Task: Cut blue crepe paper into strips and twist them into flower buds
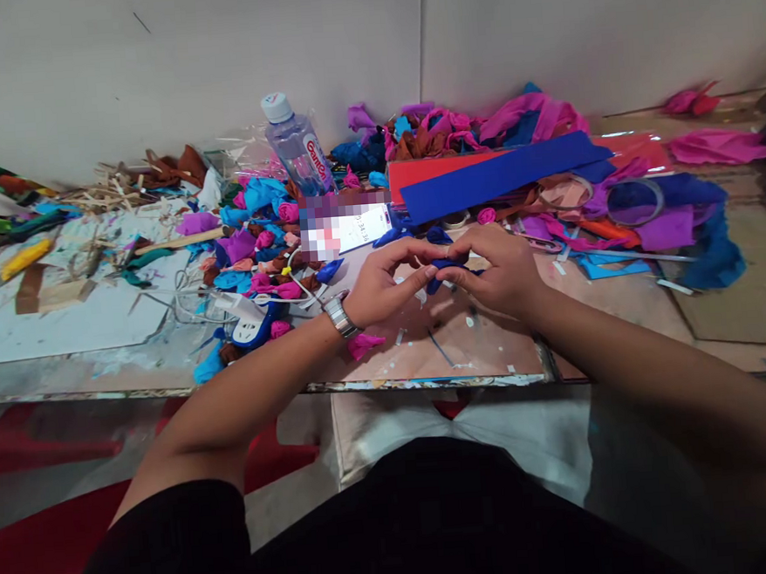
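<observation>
My left hand [386, 282], with a metal-banded watch [341, 315] on its wrist, pinches a small piece of dark blue crepe paper [445, 263] between thumb and fingers. On the same piece, thumb and fingertips of my right hand [503, 270] are closed too, so the two hands meet above the table. Fingers cover much of the paper, and its exact shape is hidden. Just behind the hands lie a lit phone [359, 228] and a long dark blue paper strip [499, 176] resting over a red sheet [408, 177].
A plastic bottle [299, 153] stands behind the phone. Crumpled coloured paper pieces [262, 192] surround it. A blue-and-white power strip [252, 324] with white cables lies left of my hands. A roll of tape [635, 202] is at right, and a yellow-handled cutter [25, 259] at far left.
</observation>
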Action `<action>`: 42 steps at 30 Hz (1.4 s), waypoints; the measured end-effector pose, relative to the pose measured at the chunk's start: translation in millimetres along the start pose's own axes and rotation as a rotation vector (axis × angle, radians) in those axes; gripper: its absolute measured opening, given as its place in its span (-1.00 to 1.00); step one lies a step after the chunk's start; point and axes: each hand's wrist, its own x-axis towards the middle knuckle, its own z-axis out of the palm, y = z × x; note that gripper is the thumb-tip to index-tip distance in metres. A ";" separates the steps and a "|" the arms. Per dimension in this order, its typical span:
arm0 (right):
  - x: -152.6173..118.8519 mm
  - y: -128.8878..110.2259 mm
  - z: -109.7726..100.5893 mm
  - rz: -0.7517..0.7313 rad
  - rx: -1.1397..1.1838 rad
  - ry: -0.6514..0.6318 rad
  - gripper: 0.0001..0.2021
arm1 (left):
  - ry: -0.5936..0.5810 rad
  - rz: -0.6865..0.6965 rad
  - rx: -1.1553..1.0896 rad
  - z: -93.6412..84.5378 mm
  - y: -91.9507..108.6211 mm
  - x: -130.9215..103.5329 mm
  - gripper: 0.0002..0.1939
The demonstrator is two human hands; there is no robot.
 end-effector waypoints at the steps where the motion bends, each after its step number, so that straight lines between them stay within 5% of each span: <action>1: 0.0 -0.4 -0.3 0.007 -0.001 -0.009 -0.57 | 0.011 -0.004 -0.023 0.0 -0.6 0.1 -0.76; 21: 1.8 -6.5 -2.4 -0.029 -0.010 0.020 -0.83 | 0.086 -0.049 -0.060 -0.7 -11.4 -2.7 -0.68; 42: 1.4 -4.4 -1.2 -0.017 -0.002 -0.056 -0.81 | 0.059 -0.080 -0.024 -3.1 -8.7 -2.1 -0.70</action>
